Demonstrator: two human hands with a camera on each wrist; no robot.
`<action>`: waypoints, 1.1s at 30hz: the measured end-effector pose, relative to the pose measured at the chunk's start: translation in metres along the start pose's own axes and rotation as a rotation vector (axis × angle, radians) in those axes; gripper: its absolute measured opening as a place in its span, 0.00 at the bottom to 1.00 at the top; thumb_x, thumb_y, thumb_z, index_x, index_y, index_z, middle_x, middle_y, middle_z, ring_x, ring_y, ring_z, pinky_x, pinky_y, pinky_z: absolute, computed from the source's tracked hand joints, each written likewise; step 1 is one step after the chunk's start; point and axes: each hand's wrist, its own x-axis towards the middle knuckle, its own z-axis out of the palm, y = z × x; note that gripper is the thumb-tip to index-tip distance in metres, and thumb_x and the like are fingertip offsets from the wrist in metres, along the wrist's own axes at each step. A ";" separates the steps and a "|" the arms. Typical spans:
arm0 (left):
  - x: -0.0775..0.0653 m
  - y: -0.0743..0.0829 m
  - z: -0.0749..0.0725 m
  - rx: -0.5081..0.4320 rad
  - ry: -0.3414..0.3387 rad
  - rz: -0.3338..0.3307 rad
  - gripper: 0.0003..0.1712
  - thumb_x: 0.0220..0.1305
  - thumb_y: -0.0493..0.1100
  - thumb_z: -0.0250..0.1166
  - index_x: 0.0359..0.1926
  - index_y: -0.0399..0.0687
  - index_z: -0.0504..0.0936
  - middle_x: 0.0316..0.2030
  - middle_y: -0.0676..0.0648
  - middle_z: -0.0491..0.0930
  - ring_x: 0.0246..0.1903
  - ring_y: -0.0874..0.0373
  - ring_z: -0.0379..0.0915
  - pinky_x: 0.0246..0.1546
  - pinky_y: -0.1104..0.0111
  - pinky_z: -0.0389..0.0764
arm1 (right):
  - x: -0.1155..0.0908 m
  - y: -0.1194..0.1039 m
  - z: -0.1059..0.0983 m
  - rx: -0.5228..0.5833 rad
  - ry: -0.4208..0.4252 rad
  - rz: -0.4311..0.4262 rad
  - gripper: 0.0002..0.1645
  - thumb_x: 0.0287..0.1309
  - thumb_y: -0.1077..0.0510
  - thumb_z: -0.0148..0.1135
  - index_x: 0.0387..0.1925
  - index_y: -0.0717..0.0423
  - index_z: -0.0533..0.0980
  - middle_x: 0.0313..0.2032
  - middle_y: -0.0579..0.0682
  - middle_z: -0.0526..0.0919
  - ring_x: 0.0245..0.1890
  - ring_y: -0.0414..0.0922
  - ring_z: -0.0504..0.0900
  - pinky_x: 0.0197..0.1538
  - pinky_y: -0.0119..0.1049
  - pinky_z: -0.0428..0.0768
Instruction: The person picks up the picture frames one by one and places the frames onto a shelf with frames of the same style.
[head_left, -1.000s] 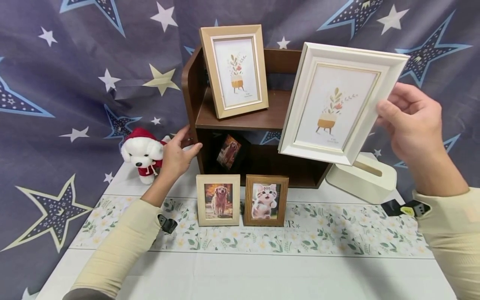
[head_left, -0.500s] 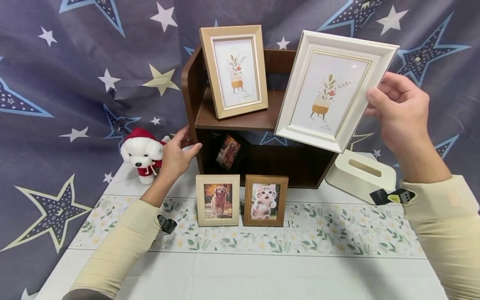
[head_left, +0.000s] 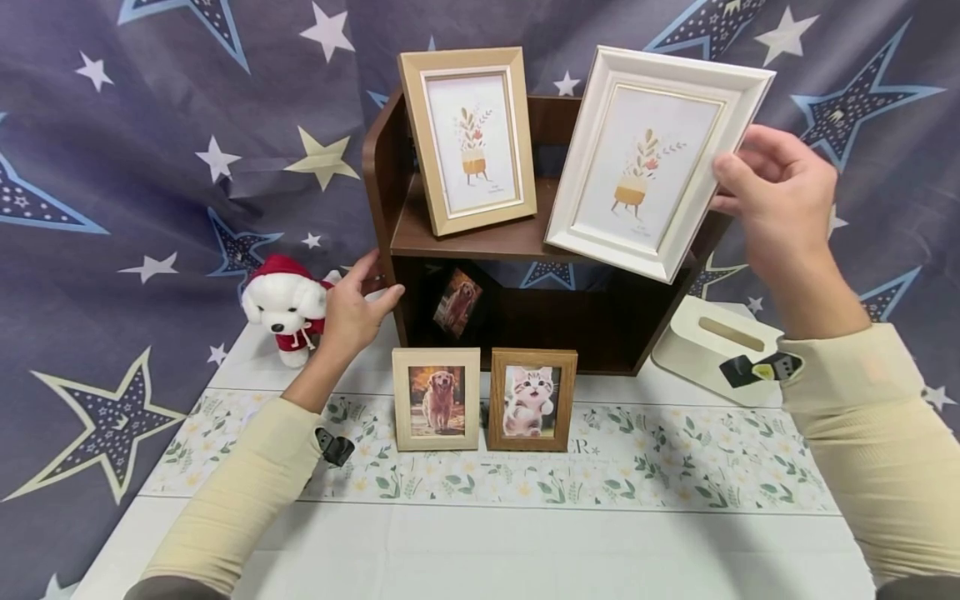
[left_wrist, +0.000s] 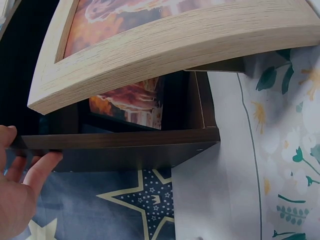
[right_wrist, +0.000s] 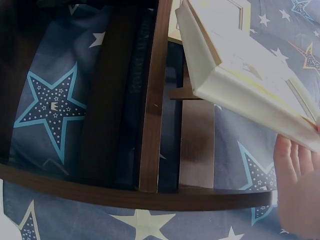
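My right hand (head_left: pixel 787 196) grips a white picture frame (head_left: pixel 585 167) by its right edge, thumb on the front and fingers behind. Tilted, the frame shows a potted plant print, and its lower edge overlaps the upper board of a dark brown shelf (head_left: pixel 480 242). In the right wrist view the frame (right_wrist: pixel 205 82) hangs beside the shelf's side panel. My left hand (head_left: pixel 352 312) holds the shelf's left side panel, with the thumb at the front edge and fingers along the outer face. On the upper board's left stands a tan picture frame (head_left: pixel 442 223).
A dark frame with a dog photo (head_left: pixel 457 304) sits in the lower compartment. In front stand a pale wood frame (head_left: pixel 437 442) and a brown wood frame (head_left: pixel 532 442). A white plush dog (head_left: pixel 279 300) is left, a white tissue box (head_left: pixel 693 354) right.
My right hand has carried the white frame left and upward, to the upper board's right part, bringing it closer to the tan frame. My left hand has stayed at the side panel.
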 end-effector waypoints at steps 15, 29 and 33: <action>0.000 -0.001 -0.001 0.000 -0.009 -0.005 0.37 0.61 0.33 0.73 0.71 0.39 0.71 0.54 0.32 0.83 0.51 0.40 0.85 0.45 0.69 0.86 | 0.014 0.007 0.016 -0.116 0.097 -0.009 0.15 0.51 0.71 0.73 0.42 0.58 0.84 0.27 0.49 0.85 0.25 0.39 0.85 0.24 0.28 0.85; 0.000 0.001 0.000 -0.023 0.000 -0.005 0.37 0.60 0.32 0.72 0.70 0.36 0.71 0.53 0.30 0.83 0.51 0.38 0.85 0.50 0.49 0.85 | 0.014 0.011 0.037 -0.361 0.211 -0.030 0.16 0.53 0.63 0.75 0.45 0.55 0.85 0.25 0.41 0.85 0.24 0.34 0.84 0.22 0.23 0.81; 0.000 0.000 -0.001 -0.016 0.004 -0.006 0.37 0.60 0.33 0.72 0.70 0.36 0.71 0.53 0.30 0.83 0.51 0.37 0.84 0.50 0.49 0.85 | 0.015 0.014 0.041 -0.418 0.234 -0.024 0.16 0.54 0.61 0.74 0.46 0.54 0.85 0.25 0.39 0.84 0.23 0.33 0.83 0.22 0.22 0.81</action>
